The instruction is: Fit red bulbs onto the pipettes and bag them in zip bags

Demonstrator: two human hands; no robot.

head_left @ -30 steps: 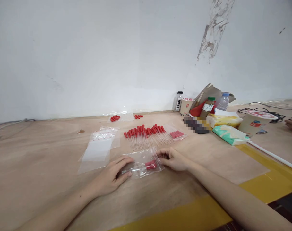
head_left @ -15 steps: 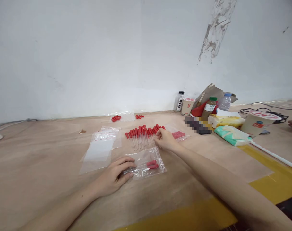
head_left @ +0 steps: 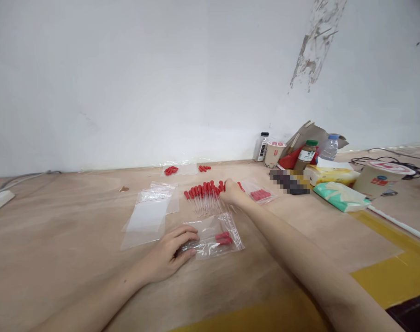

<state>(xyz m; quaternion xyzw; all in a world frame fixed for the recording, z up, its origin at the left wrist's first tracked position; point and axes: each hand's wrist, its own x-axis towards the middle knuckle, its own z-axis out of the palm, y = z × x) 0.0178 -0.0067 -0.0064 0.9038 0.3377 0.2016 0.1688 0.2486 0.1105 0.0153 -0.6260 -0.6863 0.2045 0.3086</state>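
Many red-topped droppers point(head_left: 206, 196) | brown-covered table point(head_left: 75, 230) | yellow tape point(head_left: 397, 276) | scuffed white wall point(head_left: 127, 92)

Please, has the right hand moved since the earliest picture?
Yes. Judged against the row of red-topped droppers, the right hand has moved forward, from the edge of the clear bag to that row.

I see what seems a Starbucks emblem point(head_left: 309, 155) on the green-capped bottle point(head_left: 303, 163), but can't read the lettering point(head_left: 262, 150) on the black-capped bottle point(head_left: 261, 153), far cup point(head_left: 273, 160) or near cup point(head_left: 369, 184).
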